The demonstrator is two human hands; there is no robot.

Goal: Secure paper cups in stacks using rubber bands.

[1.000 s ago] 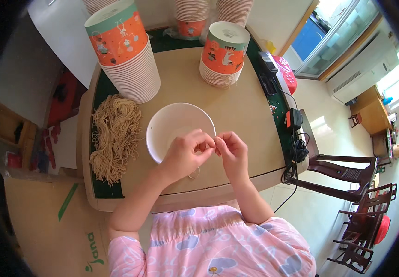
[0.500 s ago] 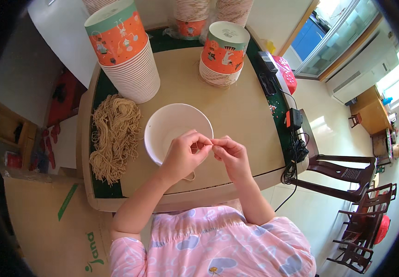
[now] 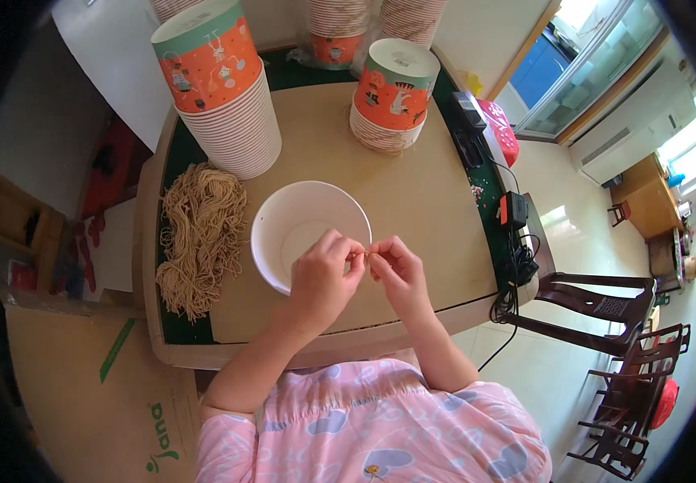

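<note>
An empty white paper bowl point(image 3: 300, 225) sits on the tan table top point(image 3: 428, 185) in front of me. My left hand point(image 3: 324, 278) and my right hand point(image 3: 396, 270) meet over the bowl's near right rim, fingertips pinched together on a small thin noodle strand point(image 3: 366, 254). A pile of dry brown noodles point(image 3: 201, 233) lies to the left of the bowl, clear of both hands.
Stacks of orange-and-teal printed paper bowls stand at the back left point(image 3: 219, 88) and back centre-right point(image 3: 392, 97); more stacks line the far edge. Black adapters and cables point(image 3: 513, 241) hang at the table's right edge. Dark chairs point(image 3: 605, 322) stand to the right, cardboard point(image 3: 82, 402) lies on the floor left.
Both hands have stayed pinched together over the bowl's rim, shifting only slightly; the bowl and noodle pile have not moved.
</note>
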